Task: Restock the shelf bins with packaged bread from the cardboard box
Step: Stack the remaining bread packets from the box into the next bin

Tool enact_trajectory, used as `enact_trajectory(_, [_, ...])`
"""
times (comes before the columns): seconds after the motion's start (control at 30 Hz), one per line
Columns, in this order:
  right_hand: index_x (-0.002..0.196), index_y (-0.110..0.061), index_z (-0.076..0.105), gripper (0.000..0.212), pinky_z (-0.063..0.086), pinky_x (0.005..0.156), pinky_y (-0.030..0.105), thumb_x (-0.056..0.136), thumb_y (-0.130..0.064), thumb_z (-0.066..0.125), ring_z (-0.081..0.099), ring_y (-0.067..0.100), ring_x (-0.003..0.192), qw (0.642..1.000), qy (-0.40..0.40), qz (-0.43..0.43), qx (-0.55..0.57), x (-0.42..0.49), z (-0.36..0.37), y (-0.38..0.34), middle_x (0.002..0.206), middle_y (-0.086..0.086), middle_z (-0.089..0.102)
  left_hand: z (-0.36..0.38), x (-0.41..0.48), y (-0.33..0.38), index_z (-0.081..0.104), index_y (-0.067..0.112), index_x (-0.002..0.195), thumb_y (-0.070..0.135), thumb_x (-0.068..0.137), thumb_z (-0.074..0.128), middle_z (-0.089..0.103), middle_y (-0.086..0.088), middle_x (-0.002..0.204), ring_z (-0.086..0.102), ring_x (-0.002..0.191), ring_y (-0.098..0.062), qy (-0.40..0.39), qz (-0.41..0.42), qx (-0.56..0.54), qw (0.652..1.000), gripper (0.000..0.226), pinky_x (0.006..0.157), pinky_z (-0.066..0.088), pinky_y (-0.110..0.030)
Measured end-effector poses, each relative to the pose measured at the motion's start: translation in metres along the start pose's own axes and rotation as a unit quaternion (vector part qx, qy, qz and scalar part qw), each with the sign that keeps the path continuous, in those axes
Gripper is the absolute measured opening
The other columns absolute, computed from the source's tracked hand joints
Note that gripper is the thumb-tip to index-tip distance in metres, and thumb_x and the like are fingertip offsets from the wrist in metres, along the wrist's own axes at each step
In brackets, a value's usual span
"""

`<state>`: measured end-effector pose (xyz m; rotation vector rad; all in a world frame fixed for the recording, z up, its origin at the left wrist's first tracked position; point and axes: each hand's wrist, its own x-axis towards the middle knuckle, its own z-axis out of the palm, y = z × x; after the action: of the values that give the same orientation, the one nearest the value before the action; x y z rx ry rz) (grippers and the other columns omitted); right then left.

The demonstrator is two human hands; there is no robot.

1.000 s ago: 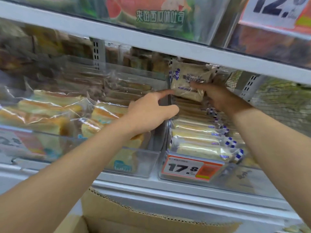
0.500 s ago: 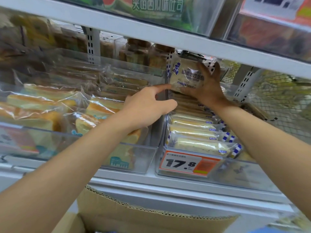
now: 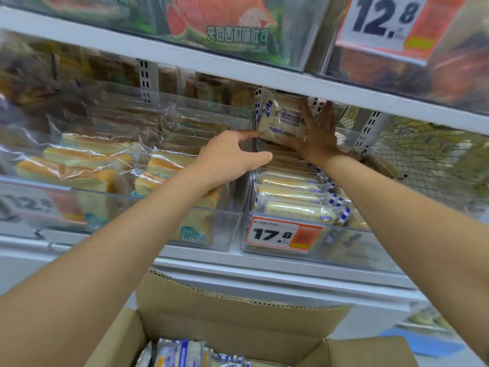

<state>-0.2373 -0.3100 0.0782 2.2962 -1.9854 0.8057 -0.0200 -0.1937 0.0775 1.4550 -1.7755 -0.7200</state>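
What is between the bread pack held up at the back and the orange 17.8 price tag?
In the head view, a row of clear-wrapped pale bread packs with blue-and-white checked ends fills the clear plastic bin between the held white bread pack and the orange-and-white 17.8 price tag.

White metal shelf edge (image 3: pixel 211 62) runs across top, w/ slotted white uprights (image 3: pixel 146 80) behind. Wire-mesh back panel (image 3: pixel 423 154) at right. Orange-and-white price tags: "12.8" (image 3: pixel 383 22) upper shelf, "17.8" (image 3: pixel 280 235) below. Blue floor patch (image 3: pixel 423 343) lower right. Lighting even.
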Motion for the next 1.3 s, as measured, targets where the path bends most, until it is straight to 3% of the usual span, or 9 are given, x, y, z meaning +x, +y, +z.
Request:
enact_trajectory(0.27, [0.147,-0.026,0.029,0.091,0.037,0.112,0.046,0.073,-0.034,0.082,0.034,0.030,0.140,0.988,0.055,-0.025,0.141,0.006,0.014,-0.007,0.157,0.007,0.018,0.005,0.002,-0.003,0.049,0.041,0.138,0.068,0.066,0.059,0.056,0.007,0.137,0.051,0.126,-0.020,0.008,-0.008,-0.011,1.000,0.077,0.108,0.041,-0.044])
enact_trajectory(0.43, [0.153,-0.032,0.023,0.086,0.007,0.119,0.048,0.083,-0.045,0.072,-0.009,0.036,0.149,0.998,0.037,-0.025,0.032,0.000,0.006,-0.003,0.162,0.013,-0.009,0.001,0.004,-0.005,0.049,0.037,0.138,0.061,0.079,0.066,0.056,0.004,0.138,0.050,0.127,-0.017,0.002,0.015,-0.010,1.000,0.067,0.107,0.042,-0.037])
enact_trajectory(0.63, [0.148,-0.035,0.034,0.072,0.020,0.119,0.045,0.086,-0.040,0.069,0.012,0.027,0.148,0.999,-0.015,-0.042,-0.020,-0.042,-0.021,-0.026,0.162,-0.001,0.014,-0.006,-0.009,0.014,0.059,0.024,0.131,0.063,0.079,0.065,0.061,0.002,0.132,0.053,0.123,-0.018,0.063,0.057,0.139,0.987,0.066,0.096,0.045,-0.033])
enact_trajectory(0.73, [0.128,-0.019,0.059,0.042,0.041,0.097,0.031,0.087,-0.027,0.066,0.052,0.022,0.118,0.994,0.037,-0.100,0.032,-0.092,-0.039,-0.042,0.132,0.005,0.057,-0.004,-0.040,0.027,0.065,0.027,0.098,0.054,0.081,0.069,0.062,0.003,0.097,0.056,0.092,-0.017,0.128,0.100,0.192,0.968,0.033,0.074,0.045,-0.033])
enact_trajectory(0.87, [0.089,-0.017,0.064,0.006,0.041,0.067,0.031,0.085,-0.021,0.062,0.050,0.013,0.076,0.983,0.082,-0.149,0.068,-0.176,-0.049,-0.060,0.084,-0.001,0.056,0.016,-0.110,0.025,0.059,0.024,0.081,0.033,0.082,0.071,0.053,0.012,0.068,0.054,0.070,-0.013,0.089,0.093,0.154,0.980,0.015,0.058,0.038,-0.030])
enact_trajectory(1.0, [0.085,-0.019,0.060,0.005,0.049,0.068,0.039,0.083,-0.018,0.064,0.052,0.016,0.071,0.983,-0.078,-0.121,0.117,-0.264,-0.002,-0.045,0.076,-0.004,0.056,0.047,-0.180,-0.040,0.060,0.024,0.078,0.032,0.081,0.072,0.057,0.011,0.068,0.058,0.070,-0.014,-0.021,-0.040,0.142,0.989,0.015,0.061,0.044,-0.031])
enact_trajectory(1.13, [0.111,-0.019,0.065,0.024,0.048,0.078,0.029,0.087,-0.021,0.067,0.054,0.009,0.078,0.941,-0.317,-0.025,0.117,-0.347,0.073,-0.012,0.091,-0.009,0.060,0.062,-0.242,-0.127,0.061,0.018,0.080,0.020,0.083,0.075,0.058,0.006,0.066,0.054,0.063,-0.012,-0.083,-0.187,0.093,0.974,0.014,0.061,0.041,-0.027])
enact_trajectory(1.23, [0.124,-0.021,0.061,0.039,0.047,0.096,0.033,0.086,-0.021,0.067,0.058,0.014,0.107,0.916,-0.380,0.004,0.127,-0.385,0.139,-0.012,0.120,-0.003,0.062,0.059,-0.270,-0.170,0.065,0.014,0.082,0.014,0.082,0.075,0.064,0.000,0.074,0.057,0.068,-0.012,-0.059,-0.265,0.064,0.960,0.009,0.065,0.045,-0.020])
enact_trajectory(1.3, [0.137,-0.023,0.051,0.058,0.033,0.113,0.038,0.083,-0.026,0.070,0.040,0.022,0.136,0.898,-0.416,0.003,0.140,-0.400,0.183,-0.029,0.145,0.001,0.046,0.058,-0.280,-0.187,0.067,0.012,0.086,0.010,0.083,0.073,0.067,-0.002,0.079,0.057,0.070,-0.010,-0.052,-0.286,0.055,0.955,0.007,0.060,0.041,-0.008])
